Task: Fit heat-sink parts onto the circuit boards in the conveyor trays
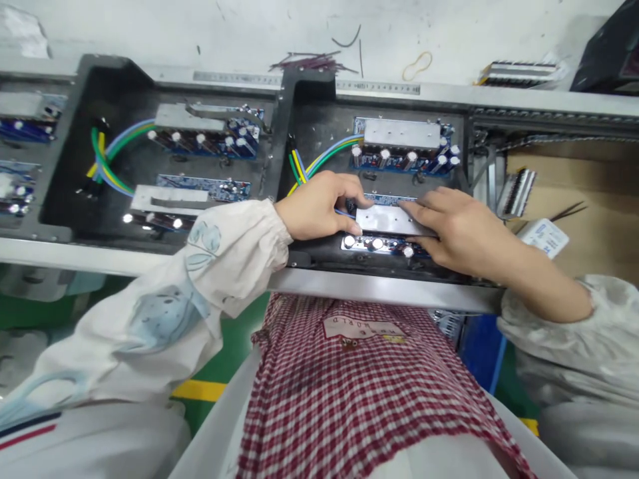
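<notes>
My hands are at a black moulded fixture point(319, 120) on a line. A flat aluminium heat sink plate point(387, 219) lies across a blue circuit board with silver-topped capacitors point(379, 245). My left hand point(319, 206) grips the plate's left end, and my right hand point(459, 229) presses its fingers on the right end. A blue wire point(344, 213) runs under my left fingertips. Farther back stands a similar board with a heat sink point(402, 143), with blue, green and yellow wires point(324, 156) leading to it. The plate hides much of the board beneath.
To the left, another fixture bay holds similar boards point(204, 133). Along the back lie a steel ruler point(377, 87), dark wire clippings point(312, 63) and a rubber band point(417, 66). On the right are finned heat sinks point(516, 193), a white packet point(544, 237) and cardboard point(574, 179).
</notes>
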`<state>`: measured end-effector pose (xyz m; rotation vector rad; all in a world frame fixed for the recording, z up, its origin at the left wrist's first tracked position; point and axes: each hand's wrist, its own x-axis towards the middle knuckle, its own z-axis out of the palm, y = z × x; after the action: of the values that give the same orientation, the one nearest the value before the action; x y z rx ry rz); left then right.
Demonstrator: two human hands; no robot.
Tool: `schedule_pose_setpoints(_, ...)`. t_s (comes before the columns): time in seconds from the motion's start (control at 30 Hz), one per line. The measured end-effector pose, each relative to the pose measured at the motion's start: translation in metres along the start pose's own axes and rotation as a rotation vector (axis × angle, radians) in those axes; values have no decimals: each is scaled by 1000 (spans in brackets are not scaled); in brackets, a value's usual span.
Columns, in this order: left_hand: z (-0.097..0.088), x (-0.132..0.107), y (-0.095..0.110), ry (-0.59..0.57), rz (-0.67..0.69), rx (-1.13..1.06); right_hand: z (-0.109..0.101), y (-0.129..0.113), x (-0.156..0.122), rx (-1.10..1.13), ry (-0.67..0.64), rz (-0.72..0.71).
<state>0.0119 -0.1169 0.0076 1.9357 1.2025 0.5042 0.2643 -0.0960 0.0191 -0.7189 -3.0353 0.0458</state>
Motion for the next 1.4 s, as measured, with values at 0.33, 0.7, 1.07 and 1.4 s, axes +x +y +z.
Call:
schedule_pose_setpoints(0.33,-14,-3,6,-196,164,379,-17,-15,29,121,-149,-56)
schedule_pose_setpoints(0.7,-8,-3,-10,-73,366,381,-8,-11,39,79,-167,-68)
schedule_pose_setpoints(1.07,-2,-10,-13,-61,360,626,4,-3,33,20,-70,-224)
schedule_pose_setpoints(1.4,0,-9,-12,-31,470,783,6,0,32,-9,-18,-306)
